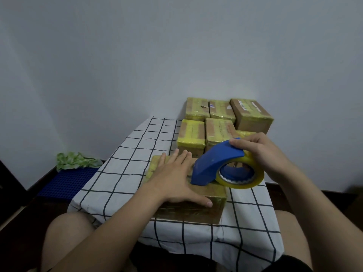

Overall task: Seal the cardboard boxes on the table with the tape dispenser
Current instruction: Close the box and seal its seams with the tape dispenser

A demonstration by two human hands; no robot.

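A flat cardboard box (pixel 208 205) wrapped in yellowish tape lies on the near part of the table. My left hand (pixel 174 179) rests flat on its top, fingers spread and straight, thumb along the near edge. My right hand (pixel 263 154) grips the blue tape dispenser (pixel 214 161) from above, fingers curled over its curved cover. The dispenser's front end touches the box top beside my left hand. Its roll of clear yellowish tape (pixel 243 173) hangs off the box's right side.
Several taped cardboard boxes (pixel 218 122) are stacked at the table's far right against the wall. A white cloth with a black grid (pixel 125 160) covers the table. On the floor at left lie a blue mat (pixel 66 181) and a green cloth (pixel 76 160). My knees sit under the near edge.
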